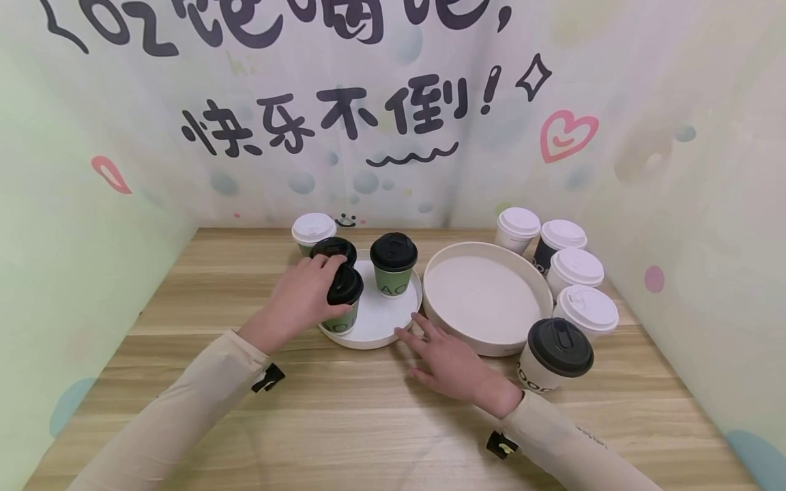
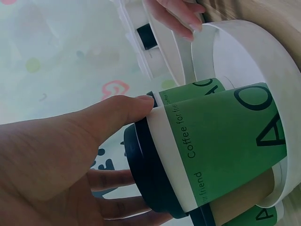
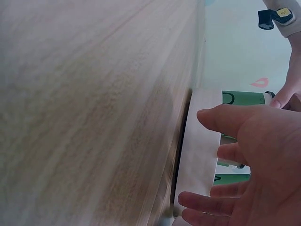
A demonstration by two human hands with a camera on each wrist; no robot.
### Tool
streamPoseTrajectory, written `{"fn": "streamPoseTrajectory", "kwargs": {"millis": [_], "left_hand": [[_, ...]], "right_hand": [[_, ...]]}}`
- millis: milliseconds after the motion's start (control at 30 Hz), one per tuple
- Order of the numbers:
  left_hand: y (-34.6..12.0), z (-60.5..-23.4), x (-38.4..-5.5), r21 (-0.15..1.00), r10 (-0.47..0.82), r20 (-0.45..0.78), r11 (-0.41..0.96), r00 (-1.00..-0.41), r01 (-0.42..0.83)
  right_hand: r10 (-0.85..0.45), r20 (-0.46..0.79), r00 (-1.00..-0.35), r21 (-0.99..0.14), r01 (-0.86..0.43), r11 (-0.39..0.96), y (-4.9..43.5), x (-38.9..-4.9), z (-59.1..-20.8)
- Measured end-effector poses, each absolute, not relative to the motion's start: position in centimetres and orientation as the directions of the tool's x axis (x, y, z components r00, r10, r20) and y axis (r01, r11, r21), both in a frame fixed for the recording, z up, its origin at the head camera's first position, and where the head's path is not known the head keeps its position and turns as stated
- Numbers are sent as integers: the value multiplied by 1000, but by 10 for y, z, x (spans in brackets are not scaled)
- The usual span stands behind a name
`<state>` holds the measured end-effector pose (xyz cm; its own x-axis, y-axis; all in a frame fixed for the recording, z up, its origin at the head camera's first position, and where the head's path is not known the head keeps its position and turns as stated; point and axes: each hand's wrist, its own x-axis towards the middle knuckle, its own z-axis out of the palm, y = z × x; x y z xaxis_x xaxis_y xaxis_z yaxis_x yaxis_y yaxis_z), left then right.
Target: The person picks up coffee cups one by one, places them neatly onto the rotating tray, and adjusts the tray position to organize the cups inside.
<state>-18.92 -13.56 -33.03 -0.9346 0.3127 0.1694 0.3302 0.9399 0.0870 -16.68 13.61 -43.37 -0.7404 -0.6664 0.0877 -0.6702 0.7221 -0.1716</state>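
Note:
My left hand grips a green paper coffee cup by its black lid, thumb on one side and fingers on the other. The cup is upright at the left front of a small white round tray. Behind it, another black lid is partly hidden by my fingers. A second green cup with a black lid stands on the tray's right side. My right hand lies at the tray's front right rim, its fingers extended and loosely spread near the rim; whether they touch it I cannot tell.
A larger cream round tray stands right of the small one. Along its right side are several white-lidded cups and a black-lidded white cup. Another white-lidded cup is behind the small tray. A printed cloth backdrop borders the table.

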Motion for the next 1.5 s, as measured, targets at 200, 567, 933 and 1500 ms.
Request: {"fn": "streamPoseTrajectory", "kwargs": {"millis": [200,567,933,1500], "left_hand": [[-137,-333,-190,92,314,169,939,-934,332],[-141,-336,-191,97,317,165,937,-934,335],[-142,-336,-188,68,334,176,934,-926,350],[-105,-344,-140,19,489,307,855,-816,519]], "right_hand": [[-666,93,-740,-181,-671,719,136,-167,-435],[-666,99,-739,-183,-671,718,137,-167,-436],[-666,83,-742,-181,-668,722,136,-167,-435],[-673,111,-732,-158,-681,715,136,-168,-436]]}}
